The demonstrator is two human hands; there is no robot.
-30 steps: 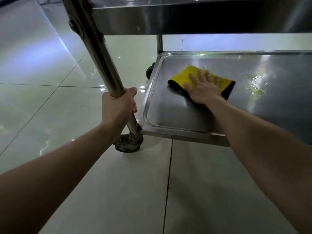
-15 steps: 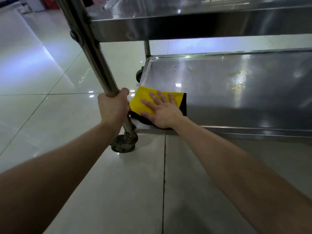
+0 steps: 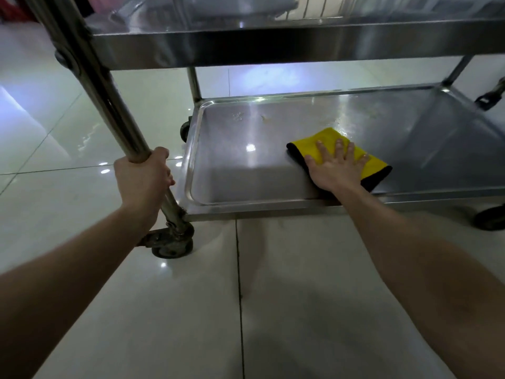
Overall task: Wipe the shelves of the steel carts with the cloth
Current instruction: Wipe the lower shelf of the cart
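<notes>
Right hand (image 3: pixel 334 168), fingers spread flat, presses the cloth (image 3: pixel 375 166) onto the lower shelf (image 3: pixel 246 170), close to its near edge. Half a second earlier both were at the shelf's near left corner; they are now further right. Left hand (image 3: pixel 143 179) remains wrapped round the post (image 3: pixel 109 99). Spots (image 3: pixel 263 117) mark the far side.

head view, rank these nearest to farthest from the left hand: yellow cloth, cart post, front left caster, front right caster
1. cart post: gripped by the left hand.
2. front left caster: just below, at the post's foot.
3. yellow cloth: rightward on the bottom shelf, under the right hand.
4. front right caster: far right edge.
</notes>
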